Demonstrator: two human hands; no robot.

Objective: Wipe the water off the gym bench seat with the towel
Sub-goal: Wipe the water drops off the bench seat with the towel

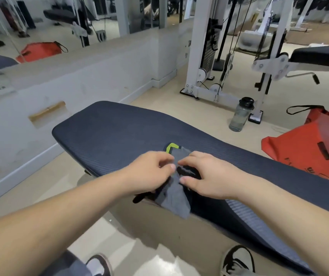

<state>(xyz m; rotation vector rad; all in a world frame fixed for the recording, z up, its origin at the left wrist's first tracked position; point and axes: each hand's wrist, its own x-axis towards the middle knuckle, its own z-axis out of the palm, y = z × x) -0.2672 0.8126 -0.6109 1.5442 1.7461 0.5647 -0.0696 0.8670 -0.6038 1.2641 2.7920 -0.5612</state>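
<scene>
A dark blue padded gym bench seat (115,128) runs from the centre left to the lower right. On its near edge lies a grey towel (172,198) with black patches and a lime-green corner, part of it hanging over the side. My left hand (149,172) pinches the towel's left side with thumb and fingers. My right hand (201,174) grips the towel from the right, fingertips touching those of the left. No water shows on the seat from here.
A clear water bottle (240,115) with a black cap stands on the floor beyond the bench. An orange bag (309,148) lies at the right. A white cable machine (209,56) and another bench (319,56) stand behind. A mirrored wall is on the left.
</scene>
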